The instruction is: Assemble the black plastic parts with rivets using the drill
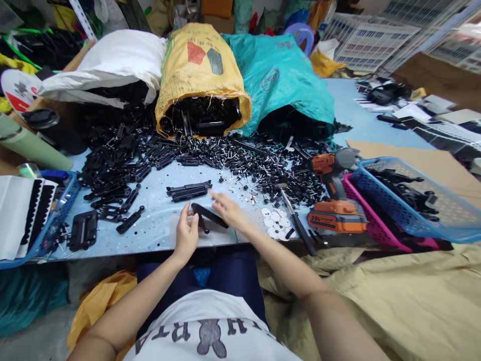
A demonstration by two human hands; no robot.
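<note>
My left hand [187, 231] pinches the near end of a flat black plastic bracket [209, 215] at the table's front edge. My right hand [230, 209] rests on the bracket's far side, fingers curled over it and pointing left. A small stack of similar black bars [189, 190] lies just beyond the hands. Small black screws and pins [259, 170] are strewn across the light blue table [158, 210] to the right.
Three sacks, white [108, 65], yellow [201, 75] and teal [280, 75], spill black parts at the back. An orange cordless drill [334, 195] stands at right by a screwdriver [296, 220], white discs [274, 218], and blue [417, 200] and pink baskets. A blue tray [56, 215] sits left.
</note>
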